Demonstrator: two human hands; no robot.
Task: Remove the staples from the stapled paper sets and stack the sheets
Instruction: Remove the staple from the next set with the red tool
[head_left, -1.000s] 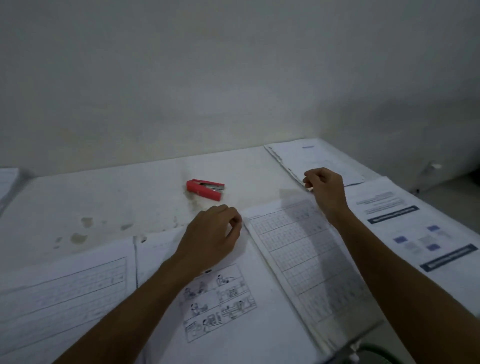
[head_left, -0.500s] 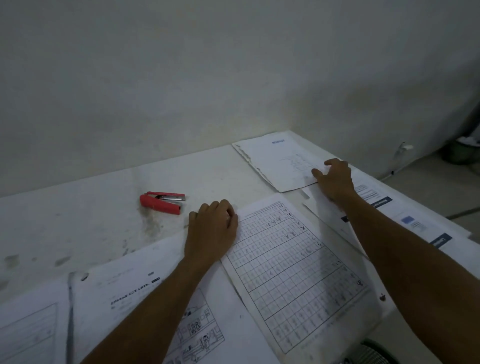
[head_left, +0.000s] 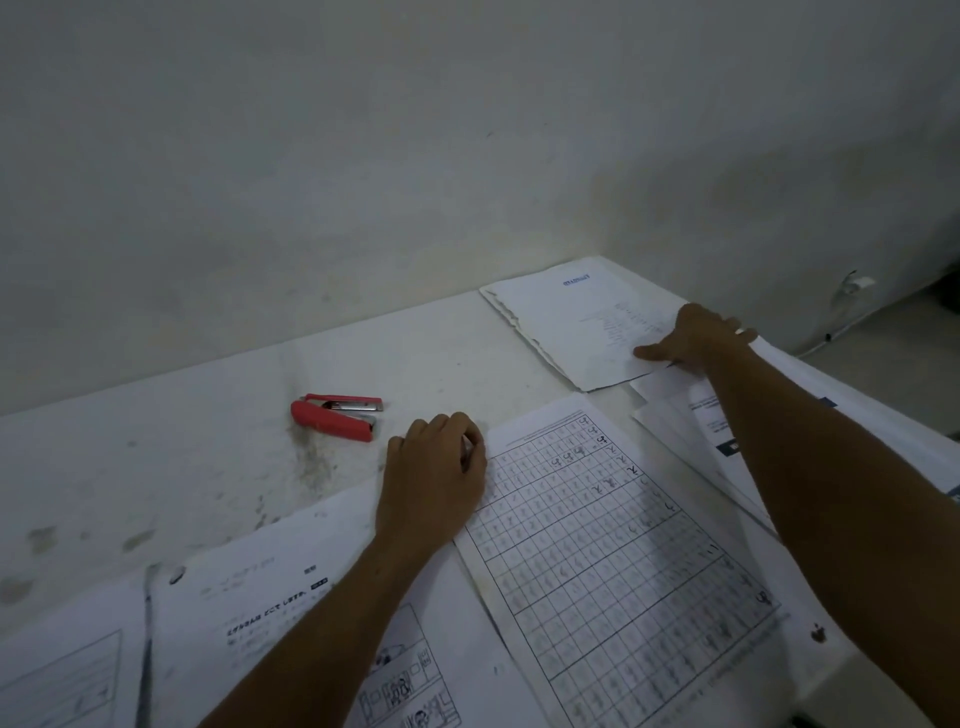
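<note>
Two hands: left hand (head_left: 434, 475) on grid sheet (head_left: 613, 561), right hand (head_left: 698, 340) grips stack (head_left: 566, 322)

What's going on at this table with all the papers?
A person is sorting paper sets on a white table. The left hand, fingers curled, rests at the top corner of a grid worksheet. The right hand reaches to the far stack of sheets and holds its near corner. A red staple remover lies untouched on the table beside the left hand.
</note>
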